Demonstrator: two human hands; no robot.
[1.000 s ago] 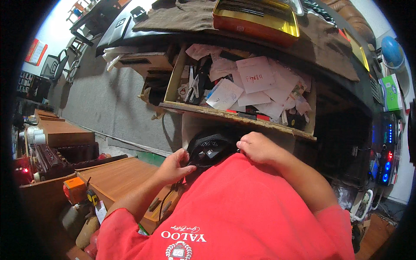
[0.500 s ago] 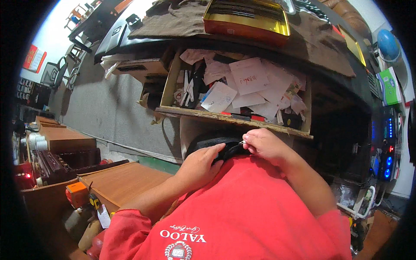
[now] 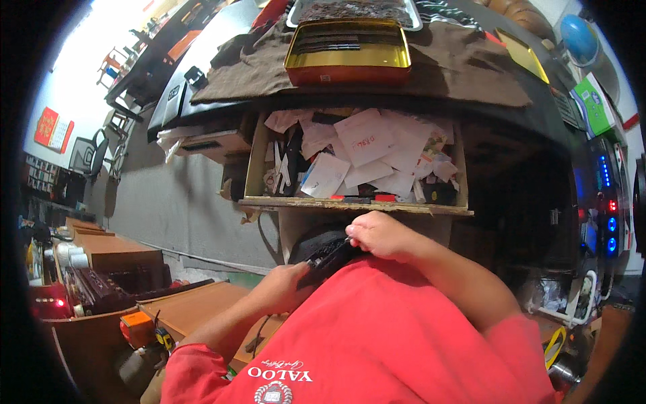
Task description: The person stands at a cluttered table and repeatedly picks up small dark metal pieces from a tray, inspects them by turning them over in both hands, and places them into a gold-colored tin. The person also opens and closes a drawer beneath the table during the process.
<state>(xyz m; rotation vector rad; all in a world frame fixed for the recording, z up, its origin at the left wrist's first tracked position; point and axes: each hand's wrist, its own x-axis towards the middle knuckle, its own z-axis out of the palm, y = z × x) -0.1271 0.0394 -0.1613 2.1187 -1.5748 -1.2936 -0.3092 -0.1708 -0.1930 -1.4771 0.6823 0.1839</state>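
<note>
My left hand (image 3: 291,281) is closed on a long black object (image 3: 331,259) at my lap, its thumb lying along the top; its exact kind does not show. My right hand (image 3: 382,236) is closed in a pinch at the far end of that object. Between its thumb and fingertips sits a small, thin metallic piece, mostly hidden by the fingers. Just beyond my hands an open drawer (image 3: 303,201) holds loose papers (image 3: 364,137) and a white-handled tool (image 3: 282,172), perhaps scissors.
On the cloth-covered table above the drawer stands a red-and-gold tin (image 3: 377,75) with dark strips inside. A white tray (image 3: 412,17) sits behind it. Wooden cabinets (image 3: 202,306) are on the left; a computer case (image 3: 609,195) with blue lights is on the right.
My left hand has gone from lying over the black object to gripping it, and the object now shows more, tilted. Both hands sit slightly lower and further left in view.
</note>
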